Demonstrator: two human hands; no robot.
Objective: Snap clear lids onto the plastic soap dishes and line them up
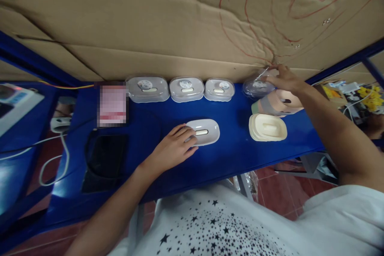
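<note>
At the far left of the blue table [147, 128], a pixelated pink-and-white rectangle [113, 105] lies behind a flat black slab [105, 160]. Along the cardboard backing [168, 24], 3 white oval tubs [186, 90] under clear covers stand in a row. Nearer, the person's left hand [177, 142] rests half curled, fingers over the left end of a white oval lid [212, 131]; whether it grips cannot be told. Farther right, at the back, the right hand [283, 77] pinches the rim of a clear plastic cover [255, 86]. Just before it sit a peach-coloured container [271, 102] and, nearest the person, stacked cream lids [268, 127].
</note>
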